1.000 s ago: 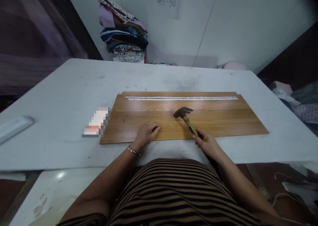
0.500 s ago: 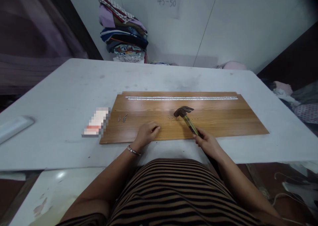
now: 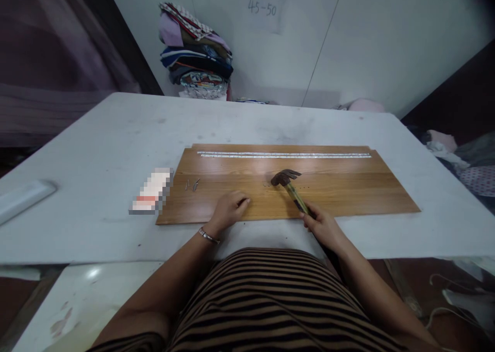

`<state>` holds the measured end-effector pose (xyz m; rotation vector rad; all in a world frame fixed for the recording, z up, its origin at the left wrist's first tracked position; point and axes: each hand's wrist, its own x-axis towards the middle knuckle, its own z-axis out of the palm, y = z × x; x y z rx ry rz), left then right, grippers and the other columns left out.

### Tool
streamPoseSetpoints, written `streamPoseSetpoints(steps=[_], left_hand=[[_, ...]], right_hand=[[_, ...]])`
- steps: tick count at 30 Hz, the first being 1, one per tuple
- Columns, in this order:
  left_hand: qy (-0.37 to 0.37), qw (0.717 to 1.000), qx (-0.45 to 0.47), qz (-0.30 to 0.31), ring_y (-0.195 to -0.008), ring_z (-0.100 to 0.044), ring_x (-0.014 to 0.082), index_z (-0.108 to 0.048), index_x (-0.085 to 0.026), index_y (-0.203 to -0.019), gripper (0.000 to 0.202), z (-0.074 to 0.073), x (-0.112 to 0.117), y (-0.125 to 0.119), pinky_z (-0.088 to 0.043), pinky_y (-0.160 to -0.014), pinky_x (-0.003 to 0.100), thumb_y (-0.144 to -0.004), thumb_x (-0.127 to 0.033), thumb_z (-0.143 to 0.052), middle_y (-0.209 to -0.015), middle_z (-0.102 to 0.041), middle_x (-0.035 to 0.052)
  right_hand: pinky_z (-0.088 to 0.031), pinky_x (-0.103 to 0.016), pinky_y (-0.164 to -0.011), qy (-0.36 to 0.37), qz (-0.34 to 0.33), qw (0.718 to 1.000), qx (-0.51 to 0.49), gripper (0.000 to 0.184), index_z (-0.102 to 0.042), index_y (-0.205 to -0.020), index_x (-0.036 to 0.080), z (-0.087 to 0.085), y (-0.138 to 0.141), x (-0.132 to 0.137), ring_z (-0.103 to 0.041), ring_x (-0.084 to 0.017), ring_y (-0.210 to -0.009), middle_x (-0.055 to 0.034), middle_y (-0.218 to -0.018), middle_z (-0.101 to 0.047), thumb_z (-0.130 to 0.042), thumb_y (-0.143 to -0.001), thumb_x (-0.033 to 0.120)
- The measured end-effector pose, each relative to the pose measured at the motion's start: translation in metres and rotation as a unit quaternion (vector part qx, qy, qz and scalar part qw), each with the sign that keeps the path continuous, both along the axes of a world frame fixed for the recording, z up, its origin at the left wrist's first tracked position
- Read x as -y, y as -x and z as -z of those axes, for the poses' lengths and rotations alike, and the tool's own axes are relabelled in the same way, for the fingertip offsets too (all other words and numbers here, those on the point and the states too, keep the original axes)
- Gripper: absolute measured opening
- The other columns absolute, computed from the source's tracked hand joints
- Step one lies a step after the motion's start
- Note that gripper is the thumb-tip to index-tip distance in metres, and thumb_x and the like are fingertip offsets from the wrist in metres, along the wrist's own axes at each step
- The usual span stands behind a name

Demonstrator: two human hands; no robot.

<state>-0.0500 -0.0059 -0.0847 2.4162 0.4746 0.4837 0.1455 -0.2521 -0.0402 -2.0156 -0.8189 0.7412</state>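
Note:
My right hand [image 3: 323, 227] is closed around the yellow-and-black handle of a claw hammer [image 3: 296, 197]. The hammer's dark head is over the middle of a brown wooden board [image 3: 356, 187], its claw turned to the right. Whether the head touches the wood I cannot tell. A row of small dark dots, nails or holes, runs along the board beside the hammer head. My left hand [image 3: 231, 207] rests on the board's near edge with curled fingers; anything inside them is hidden. Several loose nails [image 3: 196, 185] lie on the board's left part.
Two white marked strips [image 3: 286, 155] lie along the board's far side. A blurred-out flat item [image 3: 152, 191] lies left of the board on the white table [image 3: 96, 150]. At the left edge is a white object [image 3: 27, 200]. Folded cloth [image 3: 197, 52] is stacked by the wall.
The whole view has shifted slightly. Both hands and the hammer stay in nearly the same place over the board.

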Motion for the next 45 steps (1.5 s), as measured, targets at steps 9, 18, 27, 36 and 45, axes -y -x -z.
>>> streamPoseSetpoints(steps=[9, 18, 27, 36, 45], left_hand=[[-0.006, 1.000, -0.001, -0.002, -0.076, -0.061, 0.0143, -0.067, -0.019, -0.082, 0.019, 0.0036, -0.0013, -0.0002, -0.043, -0.070, 0.026, -0.096, -0.023, -0.055, -0.081, -0.070, 0.0021], [-0.002, 1.000, -0.013, 0.000, -0.076, -0.060, 0.0137, -0.067, -0.018, -0.082, 0.022, -0.0008, 0.0000, -0.0001, -0.042, -0.071, 0.027, -0.097, -0.025, -0.052, -0.082, -0.070, 0.0023], [0.003, 1.000, -0.011, -0.001, -0.078, -0.061, 0.0141, -0.067, -0.019, -0.083, 0.020, 0.0005, -0.0005, -0.0002, -0.042, -0.072, 0.026, -0.096, -0.023, -0.053, -0.082, -0.070, 0.0018], [0.005, 1.000, -0.019, -0.003, -0.078, -0.060, 0.0136, -0.068, -0.017, -0.083, 0.020, -0.0031, 0.0014, 0.0001, -0.041, -0.073, 0.027, -0.096, -0.021, -0.054, -0.082, -0.070, 0.0034], [0.002, 1.000, -0.006, 0.000, -0.077, -0.061, 0.0144, -0.067, -0.018, -0.082, 0.019, -0.0014, 0.0002, -0.0005, -0.043, -0.071, 0.027, -0.095, -0.022, -0.053, -0.081, -0.071, 0.0032]], right_hand=[[-0.048, -0.031, -0.053, -0.022, 0.006, 1.000, 0.000, 0.049, -0.074, -0.128, 0.027, 0.0065, -0.0055, 0.0025, -0.058, -0.020, -0.056, -0.0015, -0.069, -0.066, -0.064, -0.082, 0.040], [-0.047, -0.030, -0.053, -0.017, 0.006, 1.000, -0.005, 0.052, -0.074, -0.128, 0.022, 0.0056, -0.0042, 0.0021, -0.056, -0.019, -0.056, -0.0008, -0.065, -0.063, -0.063, -0.082, 0.042], [-0.047, -0.029, -0.053, -0.010, -0.006, 1.000, -0.002, 0.060, -0.072, -0.132, 0.013, 0.0014, 0.0005, 0.0015, -0.054, -0.018, -0.057, -0.0009, -0.068, -0.063, -0.058, -0.083, 0.044], [-0.046, -0.030, -0.050, -0.052, 0.003, 0.999, 0.005, 0.046, -0.076, -0.124, 0.025, 0.0079, -0.0060, 0.0023, -0.054, -0.018, -0.052, -0.0012, -0.067, -0.065, -0.065, -0.081, 0.038], [-0.047, -0.029, -0.053, -0.007, 0.005, 1.000, -0.011, 0.061, -0.072, -0.132, 0.013, -0.0011, 0.0002, 0.0010, -0.054, -0.017, -0.056, -0.0001, -0.067, -0.062, -0.060, -0.081, 0.046]])
